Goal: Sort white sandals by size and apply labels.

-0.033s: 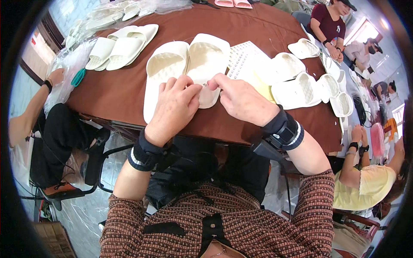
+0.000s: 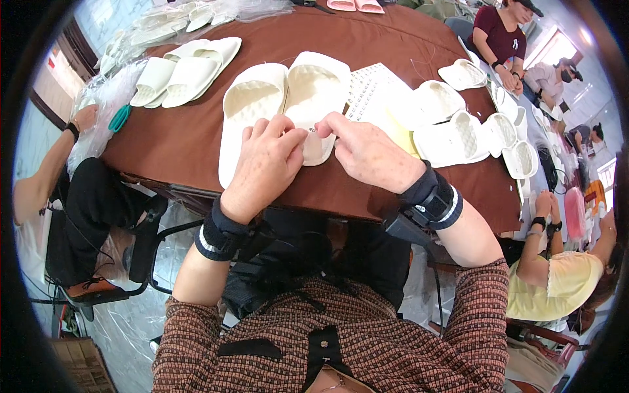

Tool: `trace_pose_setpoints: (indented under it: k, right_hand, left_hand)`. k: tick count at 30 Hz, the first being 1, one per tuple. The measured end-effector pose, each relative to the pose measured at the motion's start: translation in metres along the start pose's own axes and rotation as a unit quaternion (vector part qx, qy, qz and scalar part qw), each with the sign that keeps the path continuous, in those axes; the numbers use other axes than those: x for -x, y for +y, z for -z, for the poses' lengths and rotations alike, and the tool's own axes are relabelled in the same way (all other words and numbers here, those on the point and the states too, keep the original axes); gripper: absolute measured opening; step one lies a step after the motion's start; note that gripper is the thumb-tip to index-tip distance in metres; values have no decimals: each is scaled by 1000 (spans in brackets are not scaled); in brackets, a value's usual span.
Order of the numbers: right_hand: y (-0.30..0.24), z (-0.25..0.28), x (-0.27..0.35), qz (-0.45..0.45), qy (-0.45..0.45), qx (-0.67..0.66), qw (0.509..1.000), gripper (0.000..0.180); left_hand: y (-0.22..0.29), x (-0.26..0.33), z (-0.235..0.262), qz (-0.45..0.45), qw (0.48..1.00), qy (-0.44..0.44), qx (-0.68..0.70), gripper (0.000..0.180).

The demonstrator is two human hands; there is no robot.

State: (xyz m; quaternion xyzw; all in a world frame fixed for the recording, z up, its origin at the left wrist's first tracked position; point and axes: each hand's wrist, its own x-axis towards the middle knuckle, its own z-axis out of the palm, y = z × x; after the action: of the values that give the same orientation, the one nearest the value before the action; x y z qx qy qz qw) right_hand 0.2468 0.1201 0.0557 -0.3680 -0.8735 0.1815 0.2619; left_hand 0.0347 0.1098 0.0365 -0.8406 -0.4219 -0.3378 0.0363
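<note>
Side by side on the table lie two cream-white slide slippers, the left slipper and the right slipper, their heel ends toward me. My left hand is over the heel part of the left slipper, fingers curled and thumb pressed near the index finger. Across from it, my right hand bends its index finger and thumb together at the right slipper's heel. Between the fingertips a small dark mark shows on the insole. Whatever the fingers pinch is too small or hidden.
Right of the slippers lies a white sheet with rows of small dark marks, beside a yellow paper. More white slippers crowd the right, another group the left. A teal coil sits near a neighbour's hand. Several people sit around.
</note>
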Motion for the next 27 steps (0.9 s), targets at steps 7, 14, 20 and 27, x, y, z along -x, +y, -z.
trace_pose_setpoints:
  k: [7, 14, 20, 27]
  right_hand:
    - [-8, 8, -3, -34, -33, 19, 999, 24]
    - [-12, 3, 2, -7, -35, 26, 999, 23]
    - [-9, 2, 2, -13, -30, 17, 999, 22]
    - [-11, -3, 2, 0, -17, 23, 1000, 21]
  left_hand:
    - [0, 0, 0, 9, 1000, -2, 4, 20]
    - [2, 1, 2, 11, 1000, -4, -2, 19]
    - [1, 0, -1, 12, 1000, -3, 6, 19]
    - [1, 0, -1, 4, 1000, 2, 5, 20]
